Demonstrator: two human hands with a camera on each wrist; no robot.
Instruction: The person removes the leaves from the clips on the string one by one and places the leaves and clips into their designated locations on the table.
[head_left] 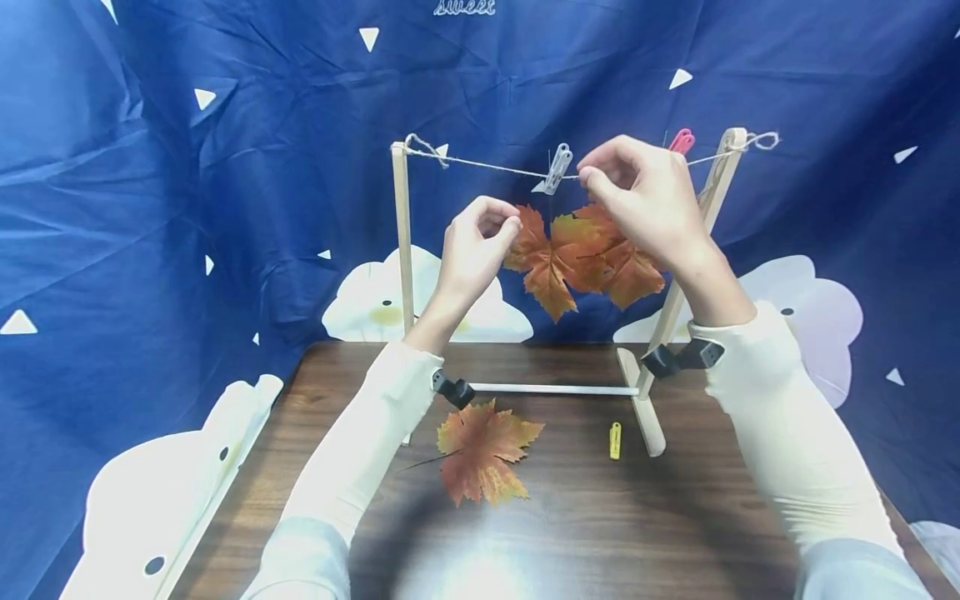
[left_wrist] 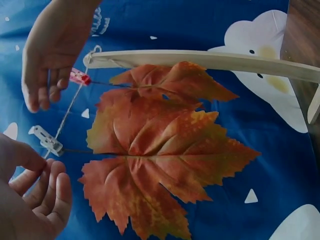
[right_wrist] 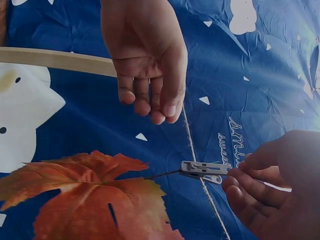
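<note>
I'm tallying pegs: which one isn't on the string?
The yellow peg: it lies on the table, while the grey peg and pink peg are clipped to the string.

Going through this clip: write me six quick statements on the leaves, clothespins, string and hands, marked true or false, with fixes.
1. The yellow clothespin lies on the tabletop. True.
2. The gray clothespin is off the string. False: it is clipped onto the string.
3. Two leaves hang below the string. True.
4. Every leaf in view is hanging. False: a third leaf lies on the tabletop.
5. The red clothespin is nearer the right-side post than the gray one is. True.
6. The left hand pinches the red clothespin. False: the left hand is well apart from it.
</note>
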